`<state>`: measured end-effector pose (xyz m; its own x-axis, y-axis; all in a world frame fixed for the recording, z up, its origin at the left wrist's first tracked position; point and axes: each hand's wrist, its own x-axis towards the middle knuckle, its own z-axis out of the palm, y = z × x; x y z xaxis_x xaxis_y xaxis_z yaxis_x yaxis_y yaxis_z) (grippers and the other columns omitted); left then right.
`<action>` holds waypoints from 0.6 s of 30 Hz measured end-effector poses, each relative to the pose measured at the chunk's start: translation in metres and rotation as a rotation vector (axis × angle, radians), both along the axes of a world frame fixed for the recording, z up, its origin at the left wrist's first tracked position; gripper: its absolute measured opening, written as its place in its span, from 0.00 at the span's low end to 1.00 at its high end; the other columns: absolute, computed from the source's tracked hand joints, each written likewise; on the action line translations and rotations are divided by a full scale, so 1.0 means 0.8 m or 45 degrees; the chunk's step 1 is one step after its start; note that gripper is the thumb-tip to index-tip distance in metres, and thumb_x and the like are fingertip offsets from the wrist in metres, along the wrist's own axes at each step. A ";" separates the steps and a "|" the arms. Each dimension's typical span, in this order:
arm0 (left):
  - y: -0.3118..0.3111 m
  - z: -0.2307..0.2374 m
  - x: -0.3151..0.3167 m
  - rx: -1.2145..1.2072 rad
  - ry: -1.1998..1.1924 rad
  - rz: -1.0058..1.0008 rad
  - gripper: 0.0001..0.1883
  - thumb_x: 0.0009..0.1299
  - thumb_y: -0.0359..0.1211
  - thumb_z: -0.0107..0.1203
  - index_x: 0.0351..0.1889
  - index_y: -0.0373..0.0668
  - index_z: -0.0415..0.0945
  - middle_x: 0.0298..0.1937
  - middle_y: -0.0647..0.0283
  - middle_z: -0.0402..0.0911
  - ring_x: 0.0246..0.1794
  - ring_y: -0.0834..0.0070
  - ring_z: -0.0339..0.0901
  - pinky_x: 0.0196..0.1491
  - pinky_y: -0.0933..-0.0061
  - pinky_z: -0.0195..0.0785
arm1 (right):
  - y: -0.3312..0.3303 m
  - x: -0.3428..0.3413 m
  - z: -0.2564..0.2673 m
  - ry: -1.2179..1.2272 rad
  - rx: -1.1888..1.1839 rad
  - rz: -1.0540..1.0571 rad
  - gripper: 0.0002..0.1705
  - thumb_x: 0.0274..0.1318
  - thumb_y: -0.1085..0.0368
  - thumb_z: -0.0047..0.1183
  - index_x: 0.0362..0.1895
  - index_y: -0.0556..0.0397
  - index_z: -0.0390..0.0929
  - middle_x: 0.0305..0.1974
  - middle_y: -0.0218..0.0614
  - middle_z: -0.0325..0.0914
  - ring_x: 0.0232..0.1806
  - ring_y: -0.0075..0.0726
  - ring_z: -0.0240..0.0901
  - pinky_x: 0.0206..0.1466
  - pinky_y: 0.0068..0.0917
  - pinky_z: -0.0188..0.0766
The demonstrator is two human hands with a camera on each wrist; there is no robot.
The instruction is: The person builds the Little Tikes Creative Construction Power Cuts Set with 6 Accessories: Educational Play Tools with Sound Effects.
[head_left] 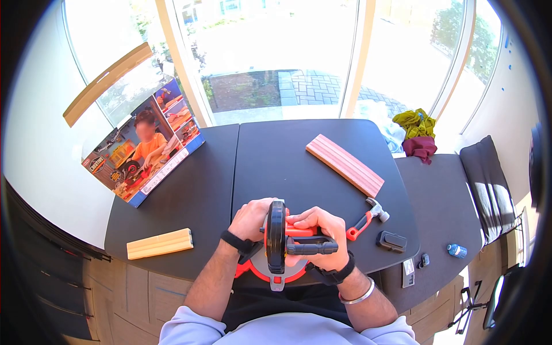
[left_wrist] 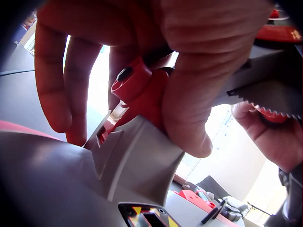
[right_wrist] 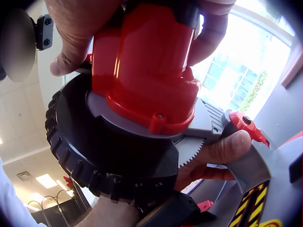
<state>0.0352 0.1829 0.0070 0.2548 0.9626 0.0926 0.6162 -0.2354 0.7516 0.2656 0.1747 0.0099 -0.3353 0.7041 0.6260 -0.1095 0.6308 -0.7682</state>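
Note:
A toy miter saw (head_left: 276, 236) in red, black and grey stands at the table's near edge, in front of the person. The right hand (head_left: 325, 227) grips the red motor housing (right_wrist: 149, 71) from above, its thumb on one side and fingers on the other. Around the red hinge (left_wrist: 154, 97) at the back curl the thumb and fingers of the left hand (left_wrist: 203, 71), over the grey support (left_wrist: 144, 151). Below the housing, the black round guard (right_wrist: 104, 132) covers most of the grey toothed blade (right_wrist: 189, 150). The raised blade lies between the two hands.
A large toy box (head_left: 144, 152) leans at the back left. A yellow block (head_left: 160, 244) lies on the left, a reddish grooved plank (head_left: 345, 164) at the back right. Beside the right hand are a toy hammer (head_left: 368, 218) and a black case (head_left: 392, 241). A bottle (head_left: 457, 250) lies farther right.

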 end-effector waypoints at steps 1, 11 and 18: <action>0.000 0.001 0.000 -0.019 -0.005 0.008 0.13 0.63 0.31 0.73 0.45 0.45 0.85 0.43 0.54 0.90 0.47 0.47 0.89 0.48 0.52 0.82 | 0.000 0.000 0.000 0.002 0.008 0.000 0.32 0.43 0.54 0.91 0.41 0.57 0.83 0.45 0.47 0.93 0.46 0.39 0.93 0.52 0.32 0.87; -0.002 -0.020 -0.007 0.003 0.017 -0.035 0.25 0.64 0.33 0.79 0.56 0.45 0.77 0.46 0.50 0.90 0.50 0.44 0.90 0.51 0.51 0.82 | 0.000 0.002 -0.003 0.004 -0.003 -0.016 0.33 0.42 0.51 0.92 0.40 0.57 0.83 0.44 0.46 0.92 0.47 0.40 0.93 0.53 0.31 0.87; 0.003 -0.032 -0.014 0.068 -0.008 -0.122 0.29 0.61 0.32 0.80 0.56 0.46 0.73 0.47 0.48 0.89 0.52 0.40 0.88 0.51 0.50 0.82 | -0.003 0.001 -0.002 0.025 -0.061 -0.020 0.38 0.34 0.47 0.94 0.40 0.56 0.83 0.44 0.42 0.92 0.47 0.42 0.93 0.53 0.33 0.86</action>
<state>0.0236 0.1855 -0.0189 0.3447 0.9275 0.1448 0.5843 -0.3327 0.7402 0.2667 0.1724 0.0081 -0.3123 0.7385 0.5976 -0.1153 0.5950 -0.7955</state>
